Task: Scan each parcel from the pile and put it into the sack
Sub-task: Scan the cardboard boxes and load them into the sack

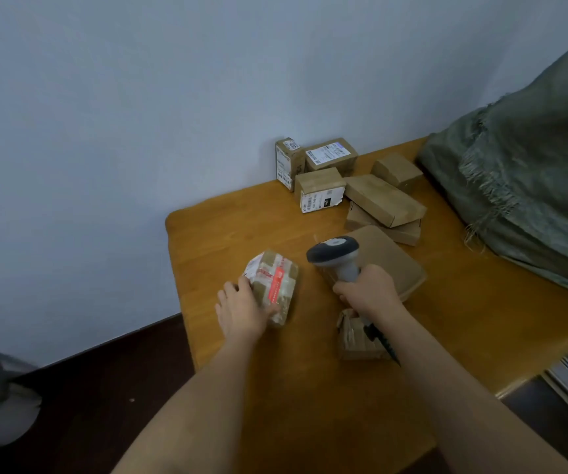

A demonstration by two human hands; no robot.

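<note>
My left hand (241, 307) holds a taped parcel (272, 285) on the tabletop (227, 234). My right hand (368, 290) grips the scanner (335, 256), aimed at it. I think I'm scanning. Next, it goes in the sack (528, 186) at two o'clock.

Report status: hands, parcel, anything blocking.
Left hand holds taped parcel on table. Right hand grips scanner. Sack right; path open.

Brown parcels (383, 200), one red-taped (274, 285); grey scanner (337, 258); green sack (528, 186); orange-brown table (227, 234)
</note>
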